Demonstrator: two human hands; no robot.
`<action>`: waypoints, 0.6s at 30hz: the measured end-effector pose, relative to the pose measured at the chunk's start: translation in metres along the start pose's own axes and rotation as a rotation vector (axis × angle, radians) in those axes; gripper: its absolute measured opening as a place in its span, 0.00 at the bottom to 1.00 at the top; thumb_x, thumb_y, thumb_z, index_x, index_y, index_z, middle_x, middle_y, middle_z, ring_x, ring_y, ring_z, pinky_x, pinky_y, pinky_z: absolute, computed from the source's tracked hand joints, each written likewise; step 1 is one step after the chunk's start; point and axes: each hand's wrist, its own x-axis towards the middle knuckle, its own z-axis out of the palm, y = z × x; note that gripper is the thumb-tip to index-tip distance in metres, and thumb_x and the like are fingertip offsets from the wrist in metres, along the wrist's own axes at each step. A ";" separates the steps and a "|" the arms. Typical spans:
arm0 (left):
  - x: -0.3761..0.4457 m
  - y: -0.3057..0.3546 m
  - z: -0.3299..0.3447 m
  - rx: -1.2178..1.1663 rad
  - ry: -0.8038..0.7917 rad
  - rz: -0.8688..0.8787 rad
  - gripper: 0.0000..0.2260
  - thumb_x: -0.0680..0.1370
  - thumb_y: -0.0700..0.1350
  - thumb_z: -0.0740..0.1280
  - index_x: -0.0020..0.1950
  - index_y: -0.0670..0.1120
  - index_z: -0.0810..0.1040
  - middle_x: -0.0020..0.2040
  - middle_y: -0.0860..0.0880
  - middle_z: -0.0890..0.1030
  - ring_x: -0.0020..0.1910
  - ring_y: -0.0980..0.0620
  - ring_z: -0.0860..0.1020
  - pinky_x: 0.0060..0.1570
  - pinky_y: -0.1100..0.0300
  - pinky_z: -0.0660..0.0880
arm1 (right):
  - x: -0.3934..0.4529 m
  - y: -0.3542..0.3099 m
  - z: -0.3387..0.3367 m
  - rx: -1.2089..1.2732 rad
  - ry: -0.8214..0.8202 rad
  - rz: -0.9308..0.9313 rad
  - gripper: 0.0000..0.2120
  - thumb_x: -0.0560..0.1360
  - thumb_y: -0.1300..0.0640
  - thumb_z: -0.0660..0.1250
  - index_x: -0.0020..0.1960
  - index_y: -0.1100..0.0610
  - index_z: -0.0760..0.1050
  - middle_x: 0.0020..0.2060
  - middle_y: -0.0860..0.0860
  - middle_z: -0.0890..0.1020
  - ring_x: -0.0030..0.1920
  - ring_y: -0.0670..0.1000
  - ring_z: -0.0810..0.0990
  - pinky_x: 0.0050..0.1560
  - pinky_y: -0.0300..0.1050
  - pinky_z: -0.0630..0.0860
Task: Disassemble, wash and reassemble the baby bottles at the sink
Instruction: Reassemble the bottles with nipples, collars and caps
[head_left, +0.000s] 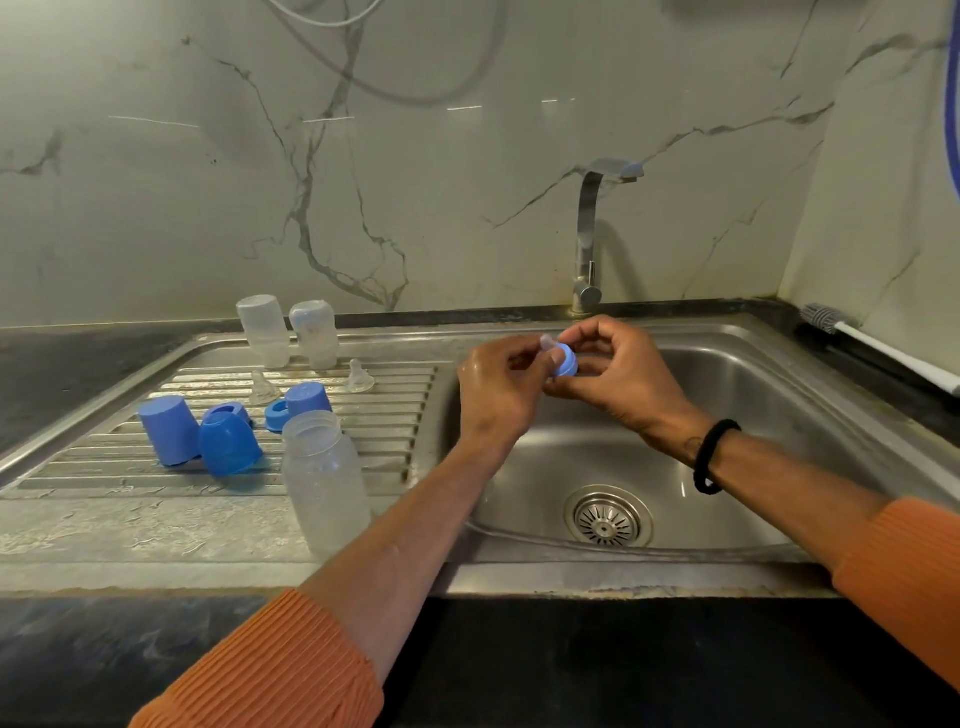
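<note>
Over the steel sink basin (727, 415) both hands meet. My right hand (623, 374) grips a blue screw ring (566, 362); my left hand (501, 387) pinches a clear teat (546, 343) that sticks out of the ring. On the ribbed drainboard (384, 415) an open clear bottle (324, 480) stands upright near the front. Two more clear bottles (262, 330) (315, 333) stand upside down at the back. Between them lie two clear teats (261, 388) (358, 376), blue caps (167, 430) (227, 443) (307, 400) and blue rings (274, 415) (226, 411).
A chrome tap (589, 234) rises behind the basin, with no water running. The drain strainer (608, 517) sits in the basin floor. A bottle brush (883, 345) with a white handle lies on the dark counter at the right. Marble wall behind.
</note>
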 end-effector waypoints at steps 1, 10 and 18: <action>-0.001 0.001 0.000 0.078 0.018 0.068 0.07 0.79 0.45 0.73 0.53 0.44 0.88 0.46 0.48 0.88 0.47 0.52 0.85 0.52 0.49 0.81 | 0.000 -0.001 0.001 -0.010 0.006 0.000 0.23 0.65 0.60 0.84 0.57 0.59 0.79 0.51 0.53 0.86 0.49 0.49 0.88 0.53 0.47 0.85; -0.004 0.000 -0.009 0.371 0.037 0.317 0.11 0.83 0.46 0.68 0.43 0.45 0.85 0.33 0.51 0.82 0.33 0.51 0.77 0.43 0.48 0.75 | 0.000 -0.006 0.010 -0.184 0.056 -0.014 0.20 0.65 0.50 0.85 0.51 0.54 0.81 0.43 0.47 0.87 0.41 0.43 0.87 0.43 0.40 0.84; 0.000 0.001 -0.010 0.261 0.074 0.154 0.08 0.81 0.48 0.71 0.47 0.48 0.88 0.39 0.53 0.86 0.39 0.53 0.82 0.50 0.48 0.77 | 0.001 -0.005 0.000 -0.125 -0.027 -0.014 0.24 0.64 0.59 0.86 0.56 0.57 0.80 0.51 0.50 0.86 0.50 0.45 0.87 0.55 0.46 0.85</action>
